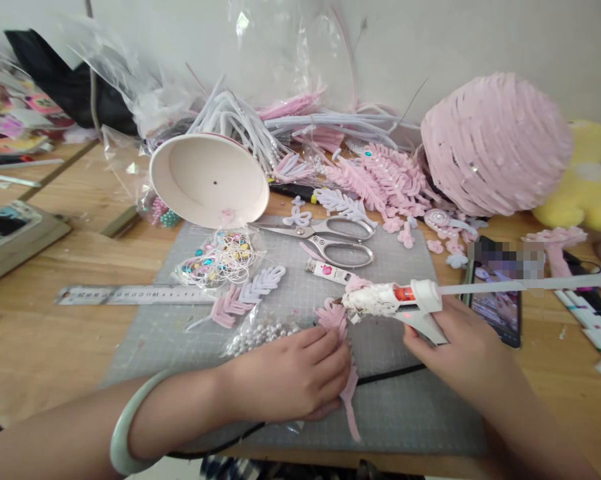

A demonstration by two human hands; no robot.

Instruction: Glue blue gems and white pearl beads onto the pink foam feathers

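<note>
My left hand (pixel 290 373) is closed on a pink pipe-cleaner leaf (pixel 338 327), pinning it to the grey cutting mat (pixel 190 347); its stem sticks out below my fingers. My right hand (pixel 460 353) grips the handle of a white glue gun (pixel 395 300), whose nozzle points left at the top of the leaf. A glue stick juts out from the gun's back to the right. A finished pink and lilac leaf (pixel 248 293) lies on the mat just left of my left hand, next to a bag of pearls (pixel 260 333).
Scissors (pixel 330 240), a lighter (pixel 330 270), a metal ruler (pixel 125 293) and a bag of gems (pixel 220 257) lie on the mat. A tipped pink cup (pixel 208 180), pipe-cleaner piles (pixel 375 173), a pink woven dome (pixel 495 143) and a phone (pixel 498 303) crowd the back and right.
</note>
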